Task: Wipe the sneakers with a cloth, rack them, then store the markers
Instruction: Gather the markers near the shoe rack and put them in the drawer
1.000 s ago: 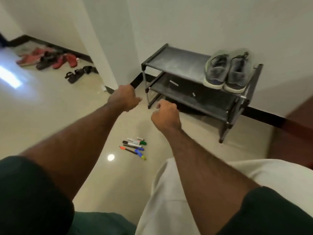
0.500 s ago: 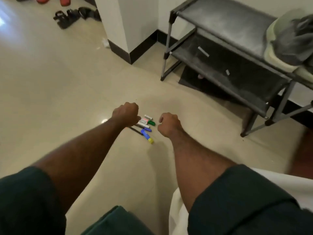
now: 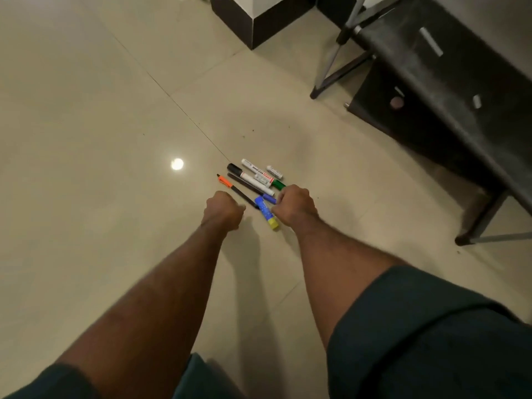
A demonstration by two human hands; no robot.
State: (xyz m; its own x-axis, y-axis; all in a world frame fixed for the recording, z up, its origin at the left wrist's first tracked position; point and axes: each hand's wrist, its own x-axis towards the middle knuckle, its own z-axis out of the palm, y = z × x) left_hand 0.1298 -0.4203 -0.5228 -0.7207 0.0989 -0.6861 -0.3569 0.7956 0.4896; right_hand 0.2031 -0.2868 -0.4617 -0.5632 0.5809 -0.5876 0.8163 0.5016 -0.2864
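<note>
We see the markers [image 3: 254, 184] lying in a loose cluster on the floor [image 3: 100, 116], side by side and partly crossing: white-barrelled ones at the far side, a thin pen with an orange cap [image 3: 223, 180] on the left, a blue and yellow stick [image 3: 266, 213] nearest us. The cluster sits just right of a tile seam that runs diagonally across the floor. To its left and far side we see bare, glossy tile with one bright spot of reflected light. To its right, well apart, stands the rack [image 3: 449, 82], its dark shelves and metal legs filling the upper right corner; a dark-skirted wall corner [image 3: 256, 21] closes the top of the view.

Both our arms reach forward and down, bare from dark sleeves [image 3: 417, 335], knuckles turned up. The left hand [image 3: 223, 211] hovers just left of the near ends of the markers, fingers curled into a fist with nothing visible in it. The right hand [image 3: 293, 207] is curled likewise, over the right edge of the cluster, covering the ends of the green and blue markers; we cannot tell whether its fingers touch or grip any of them.
</note>
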